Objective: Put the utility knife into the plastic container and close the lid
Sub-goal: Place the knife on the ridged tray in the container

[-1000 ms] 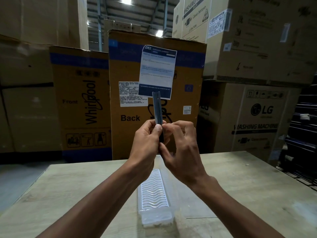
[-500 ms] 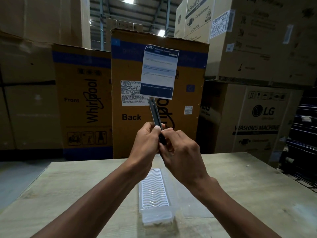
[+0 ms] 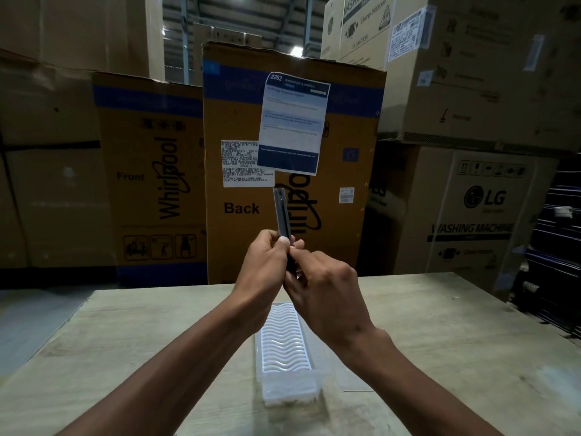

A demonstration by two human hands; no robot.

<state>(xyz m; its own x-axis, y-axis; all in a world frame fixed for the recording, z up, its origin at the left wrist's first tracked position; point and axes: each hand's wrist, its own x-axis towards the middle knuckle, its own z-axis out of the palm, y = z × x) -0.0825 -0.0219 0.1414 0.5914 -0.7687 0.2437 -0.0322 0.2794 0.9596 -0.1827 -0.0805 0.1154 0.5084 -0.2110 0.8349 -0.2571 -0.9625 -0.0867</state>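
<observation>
Both hands hold the knife (image 3: pixel 282 215) up in the air, above the box (image 3: pixel 284 347) and a bit behind it. The left hand (image 3: pixel 265 265) has its fingers curled shut around the low part of the knife, with the thumb pressed on its front. The right hand (image 3: pixel 327 297) pinches the bottom end with its fingertips. The knife stands almost straight up, with its top leaning a little to the left. A second ago it stood straighter, and its top touched the blue paper (image 3: pixel 292 124) on the carton (image 3: pixel 292 234) behind. Now the top sits lower, under the paper. The hands stay close together as before. The box lies on the table (image 3: pixel 125 357), under the right wrist, with its wavy white lid (image 3: pixel 283 341) still on top. The box has not moved.
</observation>
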